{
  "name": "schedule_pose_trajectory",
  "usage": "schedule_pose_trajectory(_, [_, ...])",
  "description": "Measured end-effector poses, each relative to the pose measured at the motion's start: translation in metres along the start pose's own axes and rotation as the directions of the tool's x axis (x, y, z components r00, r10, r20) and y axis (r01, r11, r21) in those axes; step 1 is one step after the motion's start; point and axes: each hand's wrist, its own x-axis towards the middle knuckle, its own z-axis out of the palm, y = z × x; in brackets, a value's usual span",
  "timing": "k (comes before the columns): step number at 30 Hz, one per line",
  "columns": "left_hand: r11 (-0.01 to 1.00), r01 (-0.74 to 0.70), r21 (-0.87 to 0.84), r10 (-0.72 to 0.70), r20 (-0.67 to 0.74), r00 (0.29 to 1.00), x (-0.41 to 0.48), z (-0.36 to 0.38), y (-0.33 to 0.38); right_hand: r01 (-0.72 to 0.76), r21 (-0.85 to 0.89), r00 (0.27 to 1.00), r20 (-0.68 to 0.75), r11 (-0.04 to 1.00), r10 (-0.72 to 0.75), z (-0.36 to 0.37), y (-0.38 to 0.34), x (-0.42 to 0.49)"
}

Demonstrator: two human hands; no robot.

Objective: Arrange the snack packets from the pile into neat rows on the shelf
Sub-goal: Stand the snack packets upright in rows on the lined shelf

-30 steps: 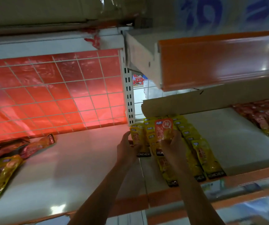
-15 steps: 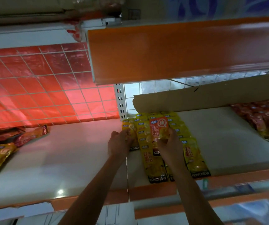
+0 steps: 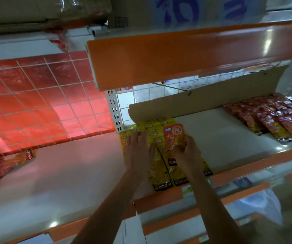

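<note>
While left hand [image 3: 138, 155] lies flat, fingers straight, on yellow packet rows [image 3: 161, 175] at shelf [image 3: 221, 138] front, right hand [image 3: 187, 155] pinches orange packet [image 3: 173, 136] over them. Risk: slick overlapping packs slide, rows skew; odd-coloured pack lands in wrong row.

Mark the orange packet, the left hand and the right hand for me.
orange packet [image 3: 173, 136]: head view, its printed front.
left hand [image 3: 139, 154]: head view, back of the hand.
right hand [image 3: 188, 155]: head view, back of the hand.
</note>
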Motion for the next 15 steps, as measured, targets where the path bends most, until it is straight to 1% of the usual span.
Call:
schedule_pose_trajectory(1, [0.999,-0.037,-0.008,0.037,0.006,0.999,-0.002,0.003,0.008,-0.01,0.011,1.0,-0.013,1.0,0.01,-0.004,0.003,0.0])
schedule_pose_trajectory(4, [0.995,-0.091,-0.038,0.094,0.087,0.992,-0.004,0.015,0.03,-0.051,0.058,0.997,-0.051,0.997,0.054,-0.017,0.013,0.002])
schedule_pose_trajectory(7, [0.987,-0.158,-0.009,0.158,0.156,0.975,0.001,0.027,0.048,-0.071,0.091,0.992,-0.093,0.993,0.08,-0.033,0.024,0.011])
schedule_pose_trajectory(9, [0.983,-0.18,-0.024,0.182,0.191,0.965,0.006,0.036,0.064,-0.084,0.11,0.99,-0.102,0.99,0.096,-0.043,0.034,0.022])
schedule_pose_trajectory(12, [0.972,-0.167,-0.163,0.2,0.217,0.956,0.015,0.053,0.096,-0.09,0.136,0.987,-0.121,0.987,0.106,-0.06,0.05,0.041])
schedule_pose_trajectory(15, [0.926,-0.077,-0.369,0.183,0.261,0.948,0.025,0.076,0.133,-0.093,0.146,0.983,-0.144,0.985,0.114,-0.083,0.067,0.065])
